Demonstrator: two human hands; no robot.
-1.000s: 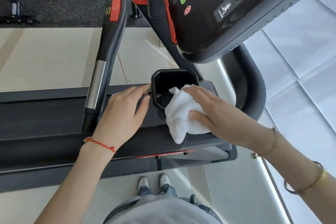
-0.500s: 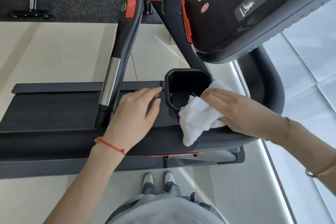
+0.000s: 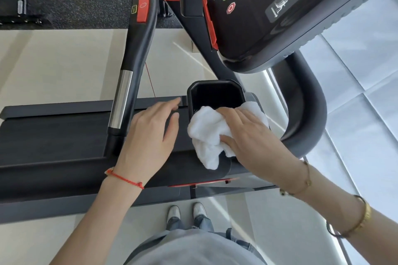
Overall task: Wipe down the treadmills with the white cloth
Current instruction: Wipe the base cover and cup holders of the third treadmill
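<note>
At the cup holder (image 3: 215,97) rim, my right hand (image 3: 249,133) presses the bunched white cloth (image 3: 204,133) to scrub; my left hand (image 3: 150,133) rests flat and relaxed beside it, steadying me.

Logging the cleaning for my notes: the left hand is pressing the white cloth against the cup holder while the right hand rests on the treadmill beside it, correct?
Not quite: the hands are swapped. The head view shows the right hand pressing the white cloth against the cup holder, while the left hand rests on the treadmill beside it.
</note>
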